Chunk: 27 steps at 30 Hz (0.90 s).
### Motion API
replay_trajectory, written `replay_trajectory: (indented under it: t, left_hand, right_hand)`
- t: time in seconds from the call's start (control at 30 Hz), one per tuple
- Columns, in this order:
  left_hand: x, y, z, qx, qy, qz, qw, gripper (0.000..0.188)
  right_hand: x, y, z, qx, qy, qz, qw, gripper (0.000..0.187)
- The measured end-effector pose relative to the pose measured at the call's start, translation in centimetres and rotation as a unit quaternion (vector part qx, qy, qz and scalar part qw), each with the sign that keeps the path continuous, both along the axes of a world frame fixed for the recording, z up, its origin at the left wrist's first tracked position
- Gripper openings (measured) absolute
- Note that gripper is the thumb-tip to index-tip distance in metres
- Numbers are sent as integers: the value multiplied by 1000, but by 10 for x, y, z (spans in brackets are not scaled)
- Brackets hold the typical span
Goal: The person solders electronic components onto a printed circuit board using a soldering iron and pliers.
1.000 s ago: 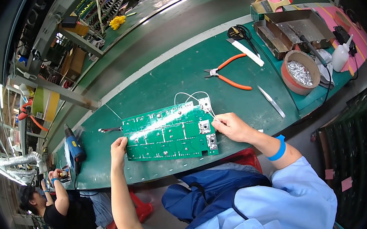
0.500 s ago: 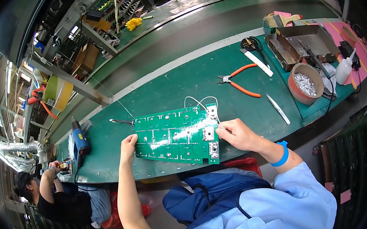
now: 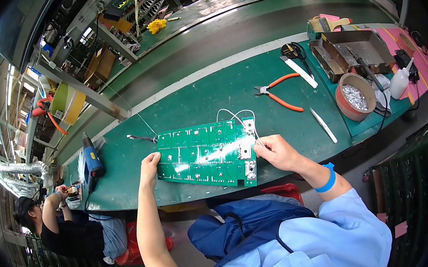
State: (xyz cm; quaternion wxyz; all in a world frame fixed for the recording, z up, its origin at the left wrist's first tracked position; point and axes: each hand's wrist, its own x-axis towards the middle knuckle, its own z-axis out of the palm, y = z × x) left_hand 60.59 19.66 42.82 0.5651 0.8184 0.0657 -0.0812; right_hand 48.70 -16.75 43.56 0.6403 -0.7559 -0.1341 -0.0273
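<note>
A large green circuit board (image 3: 203,154) lies flat on the green bench (image 3: 205,95) in front of me. My left hand (image 3: 150,168) grips its left edge. My right hand (image 3: 274,151) holds its right edge, beside two pale rectangular parts (image 3: 247,147) on the board. Thin white wires (image 3: 233,115) loop up from the board's top right corner. A blue band (image 3: 326,180) sits on my right wrist.
Orange-handled pliers (image 3: 280,93), metal tweezers (image 3: 323,124), a round tub of small metal bits (image 3: 356,96), a metal tray (image 3: 353,50) and a white squeeze bottle (image 3: 401,81) lie to the right. A blue power tool (image 3: 92,160) rests at left. Another person (image 3: 63,225) works at lower left.
The view has shifted, so the board sits lower and more centred. Both hands keep their hold on the board's edges.
</note>
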Motion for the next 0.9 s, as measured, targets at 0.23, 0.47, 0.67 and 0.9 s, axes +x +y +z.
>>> replay_trajectory:
  t: [0.23, 0.47, 0.67, 0.9]
  left_hand:
    - [3, 5, -7, -9, -8, 8, 1000, 20]
    - [7, 8, -10, -12, -11, 12, 1000, 26]
    - [5, 5, -7, -15, -5, 13, 1000, 27]
    - [10, -10, 11, 50, 4, 12, 999, 23]
  right_hand:
    - [0, 0, -8, 12, -5, -9, 1000, 29]
    - [2, -1, -10, 11, 0, -12, 1000, 29]
    - [2, -2, -13, 13, 14, -14, 1000, 29]
    - [13, -11, -27, 86, 104, -22, 991, 29]
